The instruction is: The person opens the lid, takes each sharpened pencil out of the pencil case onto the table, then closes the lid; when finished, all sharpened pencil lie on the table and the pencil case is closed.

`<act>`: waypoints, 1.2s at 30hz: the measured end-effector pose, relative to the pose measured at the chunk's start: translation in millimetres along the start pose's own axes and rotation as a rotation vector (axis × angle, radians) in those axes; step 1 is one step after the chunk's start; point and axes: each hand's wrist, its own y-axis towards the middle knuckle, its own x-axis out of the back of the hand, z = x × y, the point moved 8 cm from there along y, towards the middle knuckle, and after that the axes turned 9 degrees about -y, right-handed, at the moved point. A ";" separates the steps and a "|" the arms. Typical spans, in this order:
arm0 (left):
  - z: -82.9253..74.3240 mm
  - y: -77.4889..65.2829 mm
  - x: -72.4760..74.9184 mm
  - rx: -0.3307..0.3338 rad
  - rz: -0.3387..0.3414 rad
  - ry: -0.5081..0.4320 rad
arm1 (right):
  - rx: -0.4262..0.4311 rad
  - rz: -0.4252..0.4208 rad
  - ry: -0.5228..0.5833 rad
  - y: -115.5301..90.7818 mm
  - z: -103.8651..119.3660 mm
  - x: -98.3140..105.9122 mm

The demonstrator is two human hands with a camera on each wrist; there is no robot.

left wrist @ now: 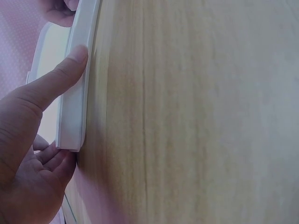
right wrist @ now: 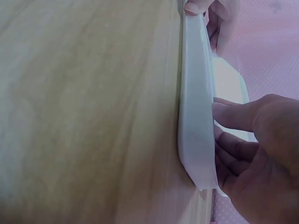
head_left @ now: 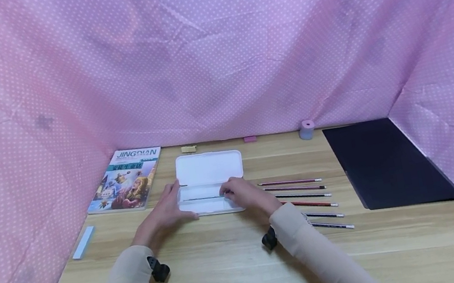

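An open white pencil case (head_left: 208,165) lies on the table, its lid tipped back. My left hand (head_left: 169,207) grips its left end, the thumb on the front wall (left wrist: 72,109) and the fingers around the end. Inside the case runs a thin dark pencil (head_left: 202,198). My right hand (head_left: 241,193) reaches into the right part of the case with curled fingers and pinches the pencil's right end. In the right wrist view the case wall (right wrist: 198,107) hides the fingertips' hold.
Several pencils (head_left: 302,195) lie in a row to the right, partly under the right forearm. A black folder (head_left: 391,162) is at far right, a magazine (head_left: 126,179) and light-blue strip (head_left: 84,242) at left. A sharpener-like cylinder (head_left: 307,130), pink block (head_left: 250,139) and yellow clip (head_left: 188,149) stand behind.
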 end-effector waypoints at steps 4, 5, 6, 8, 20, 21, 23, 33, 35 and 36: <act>0.4 0.0 -0.3 0.004 -0.003 -0.019 | 0.011 -0.021 0.022 1.1 0.7 1.5; 0.3 0.0 -0.6 0.002 -0.001 -0.025 | 0.013 -0.027 0.023 1.1 0.5 1.7; 0.5 -0.1 -0.8 0.006 0.000 -0.034 | 0.017 -0.034 0.024 0.9 0.7 2.2; 0.7 0.0 -1.1 0.011 0.002 -0.043 | 0.021 -0.048 0.034 0.2 0.6 3.6; -0.5 -0.1 -0.3 0.019 -0.003 -0.058 | 0.036 -0.207 0.161 -35.0 -17.9 42.1; -0.1 -0.2 -0.2 0.024 -0.004 -0.059 | 0.042 -0.225 0.165 -40.3 -20.9 45.6; -0.6 -0.4 0.0 0.015 -0.005 -0.056 | 0.040 -0.250 0.175 -51.5 -27.1 52.4; -0.5 -1.5 0.2 0.005 -0.009 -0.055 | -0.044 -0.276 0.149 -113.4 -56.9 73.0; -0.6 -1.4 0.1 -0.003 -0.011 -0.045 | -0.039 -0.281 0.133 -125.8 -60.8 75.0; -0.1 -1.3 0.1 -0.002 -0.014 -0.041 | -0.035 -0.284 0.125 -131.8 -62.6 75.6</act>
